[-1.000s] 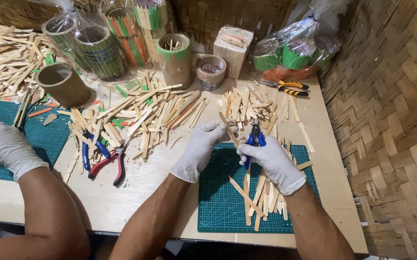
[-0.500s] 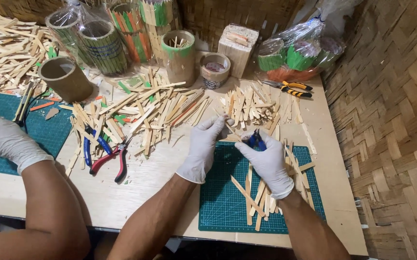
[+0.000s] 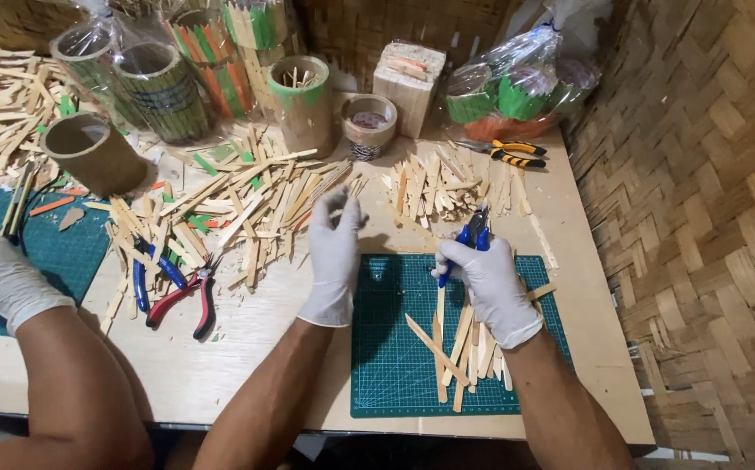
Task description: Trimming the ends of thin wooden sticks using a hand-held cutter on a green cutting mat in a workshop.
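right hand [image 3: 489,283]: fingers wrapped round blue-handled pliers [image 3: 473,237], above far edge of green cutting mat [image 3: 395,365]
left hand [image 3: 336,252]: fingers loosely spread, holding nothing, just left of mat
cut sticks [image 3: 458,348]: lying on mat

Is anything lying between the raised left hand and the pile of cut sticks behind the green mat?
Nothing visible does. The left hand hangs over bare tabletop, and the stretch across to the cut stick pile looks open; the right hand grips blue-handled cutters alongside.

Blue-handled pliers [image 3: 473,239] stand nearly upright, nose up, at the green mat's [image 3: 412,383] far edge, right of centre. On the mat's near right lie pale wooden sticks [image 3: 456,352], mostly lengthwise, one slanted across them at the left.
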